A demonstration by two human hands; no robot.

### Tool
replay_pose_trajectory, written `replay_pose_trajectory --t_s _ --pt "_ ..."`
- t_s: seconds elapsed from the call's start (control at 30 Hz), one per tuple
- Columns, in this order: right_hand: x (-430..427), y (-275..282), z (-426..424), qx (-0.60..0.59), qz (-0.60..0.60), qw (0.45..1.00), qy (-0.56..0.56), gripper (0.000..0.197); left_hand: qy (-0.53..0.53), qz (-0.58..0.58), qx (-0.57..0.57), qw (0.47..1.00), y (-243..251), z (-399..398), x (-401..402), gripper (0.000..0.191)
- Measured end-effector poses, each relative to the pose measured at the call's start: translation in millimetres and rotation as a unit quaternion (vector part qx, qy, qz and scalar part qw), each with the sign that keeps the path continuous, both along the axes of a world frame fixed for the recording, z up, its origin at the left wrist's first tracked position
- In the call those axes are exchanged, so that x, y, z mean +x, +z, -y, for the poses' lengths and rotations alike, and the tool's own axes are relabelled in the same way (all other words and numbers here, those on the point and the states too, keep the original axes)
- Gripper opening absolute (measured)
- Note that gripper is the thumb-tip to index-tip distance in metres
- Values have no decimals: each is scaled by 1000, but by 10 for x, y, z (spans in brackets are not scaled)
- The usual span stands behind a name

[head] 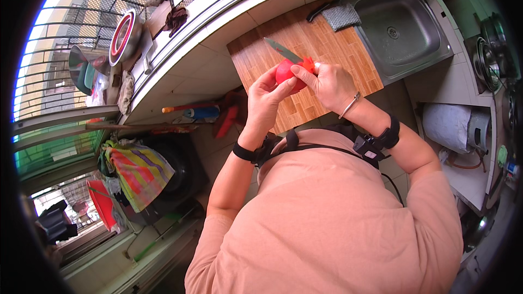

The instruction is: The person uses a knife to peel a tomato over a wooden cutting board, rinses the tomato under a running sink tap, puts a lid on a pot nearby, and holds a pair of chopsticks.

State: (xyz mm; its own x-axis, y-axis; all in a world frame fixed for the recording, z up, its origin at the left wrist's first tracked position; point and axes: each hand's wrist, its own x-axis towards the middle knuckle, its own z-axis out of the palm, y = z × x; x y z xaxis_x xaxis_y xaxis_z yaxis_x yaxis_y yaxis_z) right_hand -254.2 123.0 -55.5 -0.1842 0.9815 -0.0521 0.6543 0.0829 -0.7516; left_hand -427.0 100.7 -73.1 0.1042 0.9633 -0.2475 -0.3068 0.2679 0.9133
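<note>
Between my hands, above a wood-patterned board (261, 63), is a round red fruit (286, 74), apparently a pomegranate. Its crown-like orange-red end (307, 64) points toward my right hand. The fingers and thumb of my left hand (263, 94) hold the fruit from the left. A knife (282, 51) is in my right hand (333, 83), its handle hidden by the fingers. The blade points up and left, passing beside the crown, with a red smear on it. My right thumb rests near the fruit; whether the edge is in the skin I cannot tell.
A steel sink (402, 28) adjoins the board at the right, with a folded silvery pad (341, 16) and a black-handled object (322, 10) at its near corner. Steel bowl (124, 36) stands on the window ledge. A gas cylinder (453, 128) sits under the right counter.
</note>
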Motion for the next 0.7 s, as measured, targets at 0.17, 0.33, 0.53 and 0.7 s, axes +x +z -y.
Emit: replay_pose_trajectory --t_s 0.17,0.33,0.53,0.7 --pt "-1 -53 -19 13 19 1000 8 60 -6 13 -12 1000 7 16 6 42" --pt "22 -87 -45 15 40 998 36 60 -30 -13 -32 999 -4 4 -41 39" --pt "55 -50 -66 88 137 982 94 56 -34 -9 -50 998 -63 10 -50 34" --pt "85 -107 -129 141 144 973 111 57 -50 -7 -64 997 -80 -13 -93 34"
